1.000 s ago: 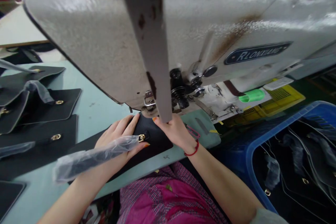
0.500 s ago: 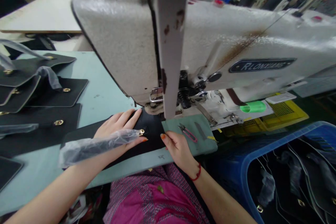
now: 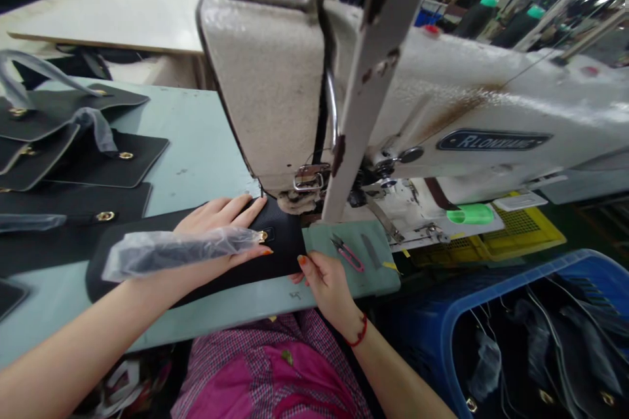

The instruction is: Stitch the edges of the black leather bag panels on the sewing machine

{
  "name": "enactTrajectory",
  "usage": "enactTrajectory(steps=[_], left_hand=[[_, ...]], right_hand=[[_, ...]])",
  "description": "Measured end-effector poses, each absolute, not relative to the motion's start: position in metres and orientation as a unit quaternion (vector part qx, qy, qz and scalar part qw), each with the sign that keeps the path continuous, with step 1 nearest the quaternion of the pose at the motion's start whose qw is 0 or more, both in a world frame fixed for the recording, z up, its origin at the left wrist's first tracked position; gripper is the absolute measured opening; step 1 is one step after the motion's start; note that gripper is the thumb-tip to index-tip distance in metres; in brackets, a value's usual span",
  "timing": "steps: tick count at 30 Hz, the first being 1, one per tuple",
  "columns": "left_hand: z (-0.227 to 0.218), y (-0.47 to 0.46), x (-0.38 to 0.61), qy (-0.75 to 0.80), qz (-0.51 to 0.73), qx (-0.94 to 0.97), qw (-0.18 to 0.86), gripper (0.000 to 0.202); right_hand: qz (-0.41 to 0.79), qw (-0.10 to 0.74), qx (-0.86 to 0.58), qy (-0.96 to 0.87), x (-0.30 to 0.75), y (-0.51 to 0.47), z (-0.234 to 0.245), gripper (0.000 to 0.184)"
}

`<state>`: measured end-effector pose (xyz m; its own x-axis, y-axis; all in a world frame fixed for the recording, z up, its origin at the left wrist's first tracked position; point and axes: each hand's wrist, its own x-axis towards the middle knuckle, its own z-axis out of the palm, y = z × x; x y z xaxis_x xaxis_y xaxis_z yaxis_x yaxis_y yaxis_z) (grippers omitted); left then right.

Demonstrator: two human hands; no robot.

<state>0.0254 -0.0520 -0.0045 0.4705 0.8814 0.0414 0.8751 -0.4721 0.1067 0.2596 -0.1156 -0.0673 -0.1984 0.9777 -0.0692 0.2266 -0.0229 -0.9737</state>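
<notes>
A black leather bag panel (image 3: 282,258) lies on the pale green table, its far edge under the sewing machine's head (image 3: 260,98). My left hand (image 3: 221,219) rests flat on the panel, fingers stretched toward the machine. A bag handle wrapped in clear plastic (image 3: 171,252) passes over my left hand and wrist, joined to the panel by a gold ring fitting (image 3: 263,236). At the panel's near right corner, my right hand (image 3: 327,281) pinches the edge between thumb and fingers. The needle area is hidden behind the machine's parts.
Pink-handled thread snips (image 3: 348,254) and a grey blade (image 3: 374,251) lie on the table at right. More black bag panels (image 3: 122,160) are piled at left. A blue basket (image 3: 447,327) holding similar pieces stands at lower right, near a yellow crate (image 3: 531,236).
The view has shifted, so the machine sits further right. My right thumb is a little lower along the panel's right edge. My left hand stays flat on the panel.
</notes>
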Motion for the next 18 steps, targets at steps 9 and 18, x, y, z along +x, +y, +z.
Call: enactTrajectory(steps=[9, 18], left_hand=[[-0.005, -0.044, 0.02, 0.491, 0.037, 0.87, 0.026, 0.068], [0.005, -0.02, 0.012, 0.469, 0.039, 0.877, 0.095, 0.063]], right_hand=[[0.521, 0.398, -0.504, -0.562, 0.254, -0.114, -0.064, 0.042], [0.581, 0.403, -0.491, -0.509, 0.247, -0.098, -0.054, 0.046]])
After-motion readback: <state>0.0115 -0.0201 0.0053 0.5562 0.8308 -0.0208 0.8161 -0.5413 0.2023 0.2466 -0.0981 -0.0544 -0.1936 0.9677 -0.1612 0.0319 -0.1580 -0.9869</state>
